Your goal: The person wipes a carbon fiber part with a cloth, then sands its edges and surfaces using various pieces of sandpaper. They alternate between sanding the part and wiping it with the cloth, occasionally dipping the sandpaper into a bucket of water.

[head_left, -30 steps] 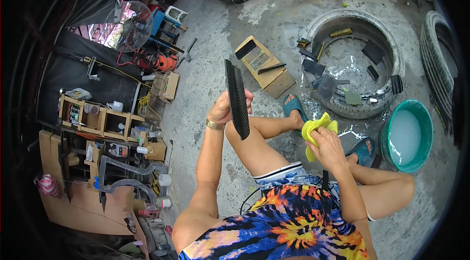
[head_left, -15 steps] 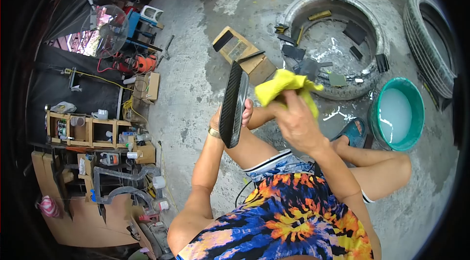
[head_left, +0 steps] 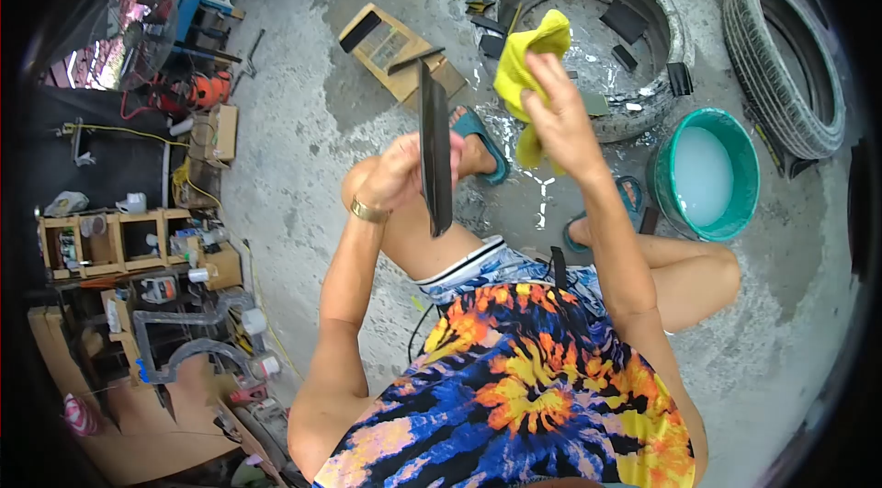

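Observation:
My left hand (head_left: 393,174), with a wristwatch band at the wrist, is closed around a long, narrow black panel (head_left: 436,157). The panel stands nearly edge-on; a carbon-fibre weave showed on it a moment earlier. Gripped in my right hand (head_left: 568,125) is a bright yellow cloth (head_left: 530,70), to the right of the panel and apart from it. Part of the cloth hangs below my fingers. Beyond the panel sits a wooden box (head_left: 381,36) with dark pieces lying on it.
A tyre ring (head_left: 675,15) lies flat ahead, with black pieces and water inside. To the right are a green bucket (head_left: 663,171) of cloudy water and a leaning tyre (head_left: 746,47). Wooden shelving (head_left: 115,244) with clutter stands at left. The concrete floor (head_left: 294,111) is partly wet.
The panel has turned more edge-on in my left hand. My right hand and the cloth have risen away from it. The whole view has shifted, showing both sandalled feet.

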The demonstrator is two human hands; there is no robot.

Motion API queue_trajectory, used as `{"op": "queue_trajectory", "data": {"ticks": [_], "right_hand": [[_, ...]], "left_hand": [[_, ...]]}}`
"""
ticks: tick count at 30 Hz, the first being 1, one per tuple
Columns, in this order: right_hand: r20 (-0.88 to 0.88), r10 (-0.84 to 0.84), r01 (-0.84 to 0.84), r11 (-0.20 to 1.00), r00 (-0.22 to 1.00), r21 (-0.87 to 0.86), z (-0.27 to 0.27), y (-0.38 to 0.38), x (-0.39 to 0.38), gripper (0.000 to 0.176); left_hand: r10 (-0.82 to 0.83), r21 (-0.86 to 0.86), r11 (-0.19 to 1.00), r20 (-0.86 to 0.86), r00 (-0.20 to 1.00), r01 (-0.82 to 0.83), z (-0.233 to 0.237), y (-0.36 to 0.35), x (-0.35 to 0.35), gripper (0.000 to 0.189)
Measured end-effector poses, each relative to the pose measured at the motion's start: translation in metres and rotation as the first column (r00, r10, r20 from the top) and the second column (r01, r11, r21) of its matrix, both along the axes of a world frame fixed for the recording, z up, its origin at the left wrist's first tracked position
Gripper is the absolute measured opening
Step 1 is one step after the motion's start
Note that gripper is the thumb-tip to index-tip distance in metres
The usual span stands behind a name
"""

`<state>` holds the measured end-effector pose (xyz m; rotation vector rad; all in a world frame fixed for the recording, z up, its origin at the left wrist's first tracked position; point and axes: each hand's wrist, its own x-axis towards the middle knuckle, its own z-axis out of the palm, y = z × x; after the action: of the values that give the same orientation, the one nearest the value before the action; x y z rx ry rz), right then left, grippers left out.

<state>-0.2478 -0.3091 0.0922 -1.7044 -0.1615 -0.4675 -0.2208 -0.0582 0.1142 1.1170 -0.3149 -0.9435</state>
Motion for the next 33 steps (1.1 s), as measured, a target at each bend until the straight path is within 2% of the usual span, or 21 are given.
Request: {"op": "queue_trajectory", "data": {"ticks": [1,3,5,6,7,9,11,12,15,19,21,23,25,26,27,29,30,31,33], "right_hand": [[-0.001,0.047,-0.046,0.992,0.999,0.114,0.003,-0.005,-0.004,0.040],[0.014,0.091,-0.092,0.993,0.996,0.079,0.012,-0.007,-0.015,0.041],[0.098,0.106,-0.099,0.993,0.990,-0.067,0.014,0.001,-0.015,0.041],[0.057,0.134,-0.124,0.980,0.989,-0.156,0.025,0.005,-0.019,0.039],[0.050,0.121,-0.111,0.981,0.991,-0.161,0.033,0.010,-0.021,0.039],[-0.056,0.218,-0.222,0.888,0.974,-0.402,0.043,0.021,-0.022,0.035],[-0.070,0.203,-0.213,0.881,0.977,-0.423,0.039,0.027,-0.028,0.032],[-0.051,0.180,-0.183,0.868,0.982,-0.461,0.035,0.030,-0.031,0.031],[-0.053,0.158,-0.162,0.841,0.986,-0.516,0.030,0.030,-0.044,0.029],[-0.095,0.149,-0.177,0.789,0.984,-0.588,0.028,0.028,-0.067,0.025],[-0.167,0.214,-0.272,0.735,0.962,-0.622,0.026,0.023,-0.081,0.023],[-0.179,0.244,-0.302,0.733,0.953,-0.610,0.019,0.018,-0.096,0.019],[-0.320,0.370,-0.485,0.742,0.872,-0.463,0.012,0.008,-0.106,0.019],[-0.407,0.361,-0.504,0.797,0.839,-0.334,0.006,0.001,-0.110,0.022],[-0.401,0.366,-0.506,0.795,0.840,-0.335,-0.003,-0.006,-0.111,0.022],[-0.272,0.307,-0.345,0.933,0.912,-0.101,-0.018,-0.023,-0.114,0.023],[-0.268,0.308,-0.345,0.933,0.913,-0.104,-0.016,-0.030,-0.116,0.023],[-0.251,0.311,-0.307,0.950,0.917,0.057,-0.012,-0.037,-0.119,0.022],[-0.262,0.346,-0.250,0.907,0.901,0.339,-0.012,-0.054,-0.124,0.018]], "left_hand": [[0.008,-0.015,1.000,-0.011,1.000,-0.008,-0.006,-0.001,0.005,0.064],[0.135,-0.110,0.985,0.015,0.991,-0.133,-0.015,-0.004,0.016,0.059],[0.107,-0.135,0.985,-0.016,0.994,-0.108,-0.019,-0.008,0.023,0.057],[0.091,-0.127,0.988,0.014,0.996,-0.089,-0.020,-0.012,0.025,0.056],[0.078,-0.118,0.990,0.043,0.996,-0.072,-0.022,-0.014,0.026,0.056],[0.017,-0.149,0.989,0.060,0.998,-0.008,-0.026,-0.017,0.031,0.050],[0.206,-0.081,0.976,0.054,0.977,-0.201,-0.027,-0.021,0.030,0.041],[0.171,-0.125,0.979,0.065,0.983,-0.162,-0.028,-0.019,0.032,0.036],[0.140,-0.186,0.974,0.043,0.989,-0.130,-0.039,-0.019,0.026,0.035],[0.176,-0.181,0.968,-0.007,0.984,-0.174,-0.050,-0.021,0.019,0.038],[0.214,-0.145,0.967,-0.002,0.977,-0.212,-0.051,-0.021,0.022,0.045],[0.207,-0.221,0.954,0.000,0.978,-0.202,-0.052,-0.014,0.033,0.053],[0.223,-0.207,0.954,0.010,0.975,-0.216,-0.045,-0.010,0.038,0.060],[0.217,-0.209,0.956,0.021,0.976,-0.208,-0.040,-0.008,0.040,0.060],[0.210,-0.212,0.957,0.034,0.977,-0.199,-0.036,-0.007,0.042,0.061],[0.216,-0.226,0.953,0.048,0.975,-0.200,-0.032,-0.006,0.044,0.061],[0.205,-0.232,0.955,0.056,0.977,-0.187,-0.031,-0.005,0.046,0.060],[0.191,-0.240,0.956,0.066,0.979,-0.171,-0.029,-0.005,0.048,0.058],[0.175,-0.255,0.955,0.079,0.981,-0.150,-0.027,-0.006,0.054,0.054]]}}
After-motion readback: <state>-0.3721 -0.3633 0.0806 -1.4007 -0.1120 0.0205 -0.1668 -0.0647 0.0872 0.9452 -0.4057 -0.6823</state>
